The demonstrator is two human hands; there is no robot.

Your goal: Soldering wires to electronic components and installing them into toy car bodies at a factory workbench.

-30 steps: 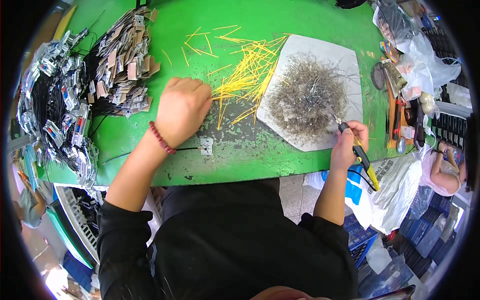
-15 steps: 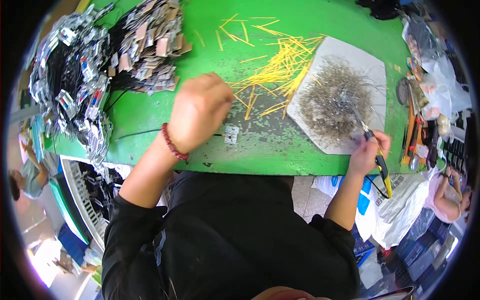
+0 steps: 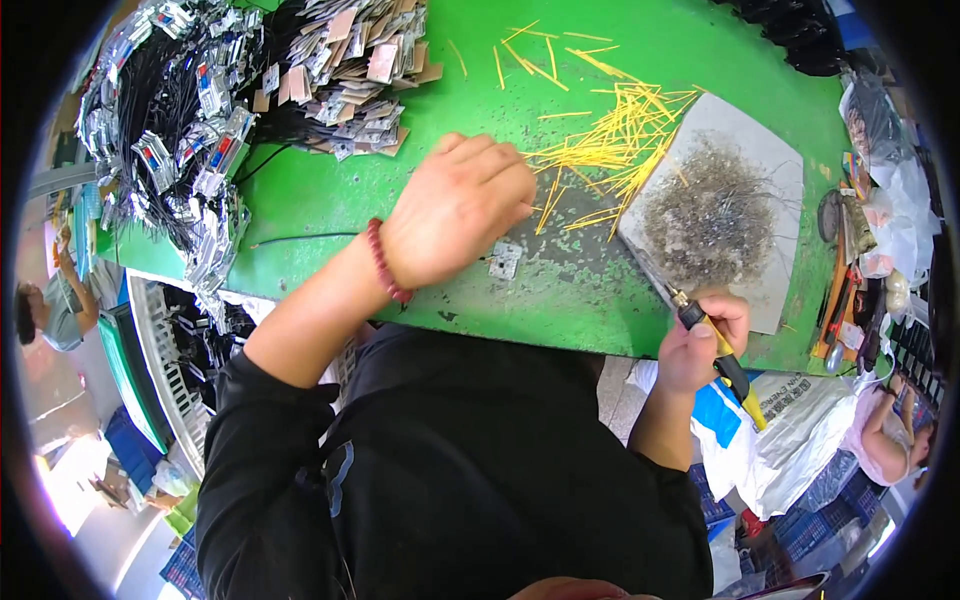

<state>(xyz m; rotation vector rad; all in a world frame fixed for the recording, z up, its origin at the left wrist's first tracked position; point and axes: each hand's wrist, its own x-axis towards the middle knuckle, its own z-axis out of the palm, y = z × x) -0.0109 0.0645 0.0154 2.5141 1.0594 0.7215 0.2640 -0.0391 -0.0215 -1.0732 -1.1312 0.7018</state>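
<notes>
My right hand [image 3: 705,342] grips a soldering iron [image 3: 714,352] with a yellow and black handle. Its metal tip points up and left, by the near left edge of a pale sheet [image 3: 778,275]. On that sheet lies a dark tangle of fine wire scraps [image 3: 712,215]. My left hand [image 3: 462,208] is closed above the green table, fingers curled; what its fingertips pinch, if anything, is hidden. A small silvery circuit board [image 3: 505,261] lies just below it. From the left a black cable [image 3: 310,237] runs to my left wrist.
Thin yellow tubes [image 3: 625,135] lie scattered in a pile beyond my hands. At the far left are bundled boards with black cables [image 3: 355,75] and silvery connector parts [image 3: 210,150]. Tools [image 3: 840,300] and plastic bags [image 3: 895,225] line the right edge. Two other people sit off to the sides.
The view has shifted, moving the table contents rightward. My right hand has drawn the soldering iron from over the wire scraps to the sheet's near left edge. My left hand remains closed near the board.
</notes>
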